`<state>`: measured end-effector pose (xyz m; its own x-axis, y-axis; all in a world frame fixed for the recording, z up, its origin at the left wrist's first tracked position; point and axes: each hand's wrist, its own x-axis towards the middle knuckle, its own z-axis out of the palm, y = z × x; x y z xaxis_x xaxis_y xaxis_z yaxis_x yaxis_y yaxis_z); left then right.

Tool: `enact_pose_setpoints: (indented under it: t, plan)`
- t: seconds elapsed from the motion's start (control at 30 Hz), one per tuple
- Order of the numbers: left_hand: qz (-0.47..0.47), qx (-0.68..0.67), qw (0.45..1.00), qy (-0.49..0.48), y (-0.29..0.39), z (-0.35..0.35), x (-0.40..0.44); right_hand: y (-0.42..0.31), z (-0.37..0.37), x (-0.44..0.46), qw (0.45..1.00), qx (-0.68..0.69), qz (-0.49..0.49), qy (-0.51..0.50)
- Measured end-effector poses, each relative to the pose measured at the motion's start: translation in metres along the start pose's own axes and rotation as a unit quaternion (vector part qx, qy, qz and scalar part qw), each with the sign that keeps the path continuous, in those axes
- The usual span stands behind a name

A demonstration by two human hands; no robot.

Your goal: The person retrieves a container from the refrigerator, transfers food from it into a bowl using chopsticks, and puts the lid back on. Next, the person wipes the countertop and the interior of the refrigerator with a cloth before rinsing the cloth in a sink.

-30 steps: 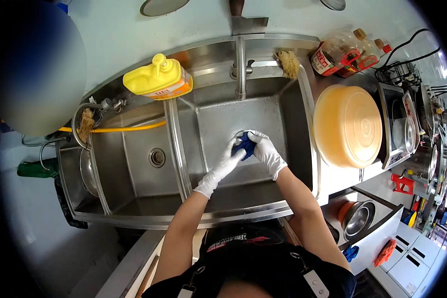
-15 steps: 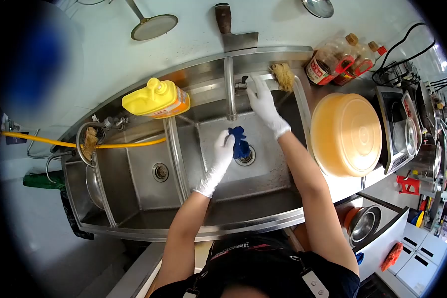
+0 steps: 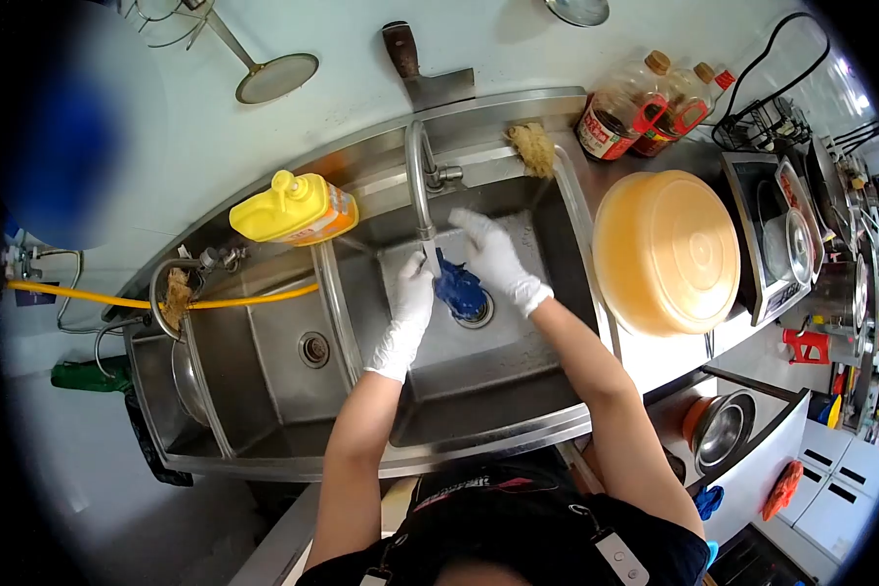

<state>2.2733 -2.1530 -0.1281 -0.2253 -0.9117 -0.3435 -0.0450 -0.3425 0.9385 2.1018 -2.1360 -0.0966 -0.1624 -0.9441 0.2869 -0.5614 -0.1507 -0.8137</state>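
Note:
Both my hands wear white gloves and are over the right basin of the steel sink (image 3: 479, 376). My left hand (image 3: 414, 293) is closed on a crumpled dark blue cloth (image 3: 462, 289), which hangs above the drain (image 3: 474, 311). Just over the cloth ends the spout of the metal faucet (image 3: 418, 181); a pale streak below it looks like running water. My right hand (image 3: 493, 256) is to the right of the cloth, apart from it, with its fingers stretched out and slightly blurred. Behind that hand is the faucet's handle (image 3: 447, 176).
A yellow jug (image 3: 298, 208) stands on the ledge behind the divider. A scrubber (image 3: 531, 148) lies at the back right corner. Sauce bottles (image 3: 620, 117) and a large tan lidded tub (image 3: 669, 254) stand to the right. A cleaver (image 3: 439, 88) is against the wall. A yellow hose (image 3: 254, 297) crosses the left basin.
My right hand has come away from the faucet handle, down toward the cloth. My left hand has brought the blue cloth under the spout, and a pale stream now shows there.

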Motion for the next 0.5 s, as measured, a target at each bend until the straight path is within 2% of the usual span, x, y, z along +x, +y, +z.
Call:
enact_pose_setpoints:
  t: [0.03,0.07,0.1,0.13,0.2,0.27,0.33,0.37,0.4,0.47,0.5]
  plan:
    - [0.006,-0.023,1.000,0.000,0.001,0.001,-0.001,-0.003,0.007,-0.016,1.000,0.022,0.007,-0.016]
    - [0.012,-0.046,0.999,0.001,0.003,0.003,-0.003,-0.009,0.011,-0.027,0.979,0.100,0.121,-0.131]
    - [0.017,-0.068,0.998,0.002,0.004,0.003,-0.006,-0.011,0.010,-0.035,0.950,0.119,0.175,-0.229]
    - [0.021,-0.069,0.997,-0.006,0.010,0.001,-0.010,0.024,0.037,-0.052,0.943,-0.007,0.156,-0.293]
    - [0.031,-0.071,0.997,-0.022,0.024,-0.008,-0.014,0.013,0.032,-0.062,0.950,0.088,0.199,-0.222]
    - [0.011,-0.060,0.998,-0.014,0.029,-0.024,-0.015,-0.011,0.010,-0.050,0.900,0.175,0.317,-0.242]
    - [-0.010,-0.062,0.997,0.034,0.022,-0.042,-0.008,-0.001,0.014,-0.055,0.904,0.199,0.305,-0.223]
    - [-0.019,-0.068,0.997,0.030,0.041,-0.042,-0.016,-0.001,0.015,-0.055,0.905,0.214,0.297,-0.216]
    - [-0.038,-0.045,0.998,-0.025,0.050,-0.052,-0.020,-0.001,0.016,-0.057,0.905,0.229,0.291,-0.209]
    - [0.035,0.158,0.984,-0.077,0.069,-0.049,-0.027,-0.015,0.011,-0.052,0.889,0.274,0.303,-0.207]
    - [0.051,0.194,0.974,-0.105,0.064,-0.053,-0.029,-0.027,0.003,-0.047,0.873,0.307,0.311,-0.216]
